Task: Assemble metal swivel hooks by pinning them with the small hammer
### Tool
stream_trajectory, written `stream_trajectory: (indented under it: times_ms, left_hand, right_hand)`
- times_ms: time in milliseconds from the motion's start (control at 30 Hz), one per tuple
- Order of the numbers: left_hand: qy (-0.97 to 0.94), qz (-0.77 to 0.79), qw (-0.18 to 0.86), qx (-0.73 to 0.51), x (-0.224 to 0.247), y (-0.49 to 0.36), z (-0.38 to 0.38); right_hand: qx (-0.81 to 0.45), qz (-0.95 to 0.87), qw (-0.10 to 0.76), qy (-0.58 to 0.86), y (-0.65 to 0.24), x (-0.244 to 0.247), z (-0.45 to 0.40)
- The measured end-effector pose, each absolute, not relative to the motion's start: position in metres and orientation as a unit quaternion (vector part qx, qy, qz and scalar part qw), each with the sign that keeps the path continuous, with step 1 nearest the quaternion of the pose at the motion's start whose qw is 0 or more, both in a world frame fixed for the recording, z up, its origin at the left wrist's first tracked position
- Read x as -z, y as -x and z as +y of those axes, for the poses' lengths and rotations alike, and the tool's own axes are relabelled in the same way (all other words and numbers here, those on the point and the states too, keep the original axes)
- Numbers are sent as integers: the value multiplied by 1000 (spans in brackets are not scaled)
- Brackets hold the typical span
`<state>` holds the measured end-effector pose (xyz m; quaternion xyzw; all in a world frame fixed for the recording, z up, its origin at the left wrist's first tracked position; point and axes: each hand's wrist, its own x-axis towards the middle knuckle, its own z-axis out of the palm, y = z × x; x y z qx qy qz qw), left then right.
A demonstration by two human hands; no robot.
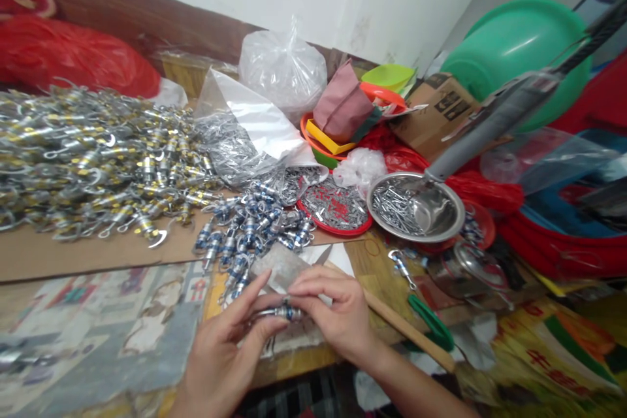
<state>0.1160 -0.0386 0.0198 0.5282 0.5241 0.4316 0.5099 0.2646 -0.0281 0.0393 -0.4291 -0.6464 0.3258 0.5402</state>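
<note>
Just above the near edge of the bench, my left hand (225,346) pinches a small metal hook fitting with blue bands (289,313) between thumb and fingers. The fitting lies roughly level. My right hand (337,310) is closed, its thumb and fingertips pressed together at the fitting's right end. Whether a small part sits in those fingertips I cannot make out. Behind both hands stands a grey metal block (280,266). A heap of blue-banded fittings (249,222) lies behind and left of it. One loose blue-banded fitting (402,268) rests to the right.
A large heap of yellow-banded hook fittings (98,163) covers the left. Behind my hands are a red tray (343,231) of small metal pieces and a steel bowl (434,212) of metal pins. A wooden handle (409,323) and a green-handled tool (431,323) lie to the right.
</note>
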Motion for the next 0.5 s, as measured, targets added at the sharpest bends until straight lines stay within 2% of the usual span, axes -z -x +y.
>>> stream_trajectory:
  times_ms: [367, 433, 500]
  left_hand:
    - [-532, 545, 476, -439, -26, -116, -37]
    - [-530, 544, 487, -431, -27, -113, -35]
    - [-512, 543, 513, -425, -27, -110, -34]
  right_hand:
    - [-472, -522, 549, 451, -260, -25, -38]
    - [-434, -567, 541, 445, -263, -24, -42]
    - [-315, -665, 527, 425, -268, -23, -46]
